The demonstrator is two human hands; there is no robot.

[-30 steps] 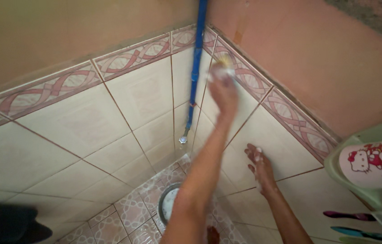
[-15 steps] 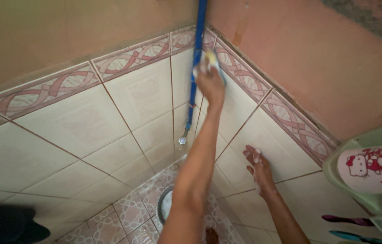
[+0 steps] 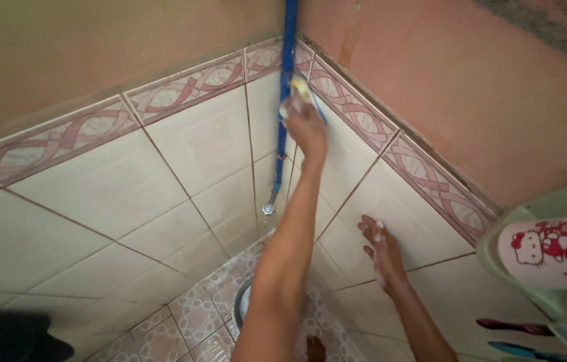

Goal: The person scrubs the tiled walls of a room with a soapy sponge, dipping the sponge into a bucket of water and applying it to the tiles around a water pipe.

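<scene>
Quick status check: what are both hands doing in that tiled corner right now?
Left hand grips soapy yellow sponge, pressed at blue vertical pipe. Right hand open, sudsy, flat on cream wall tile. Nothing blocks the sponge.

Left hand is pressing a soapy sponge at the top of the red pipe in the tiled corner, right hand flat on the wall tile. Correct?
Not quite: the pipe is blue, not red. The head view shows the left hand pressing a soapy yellow sponge against the tiles beside that blue pipe in the corner, while the right hand, foam on its fingers, lies flat on the wall tile.
</scene>
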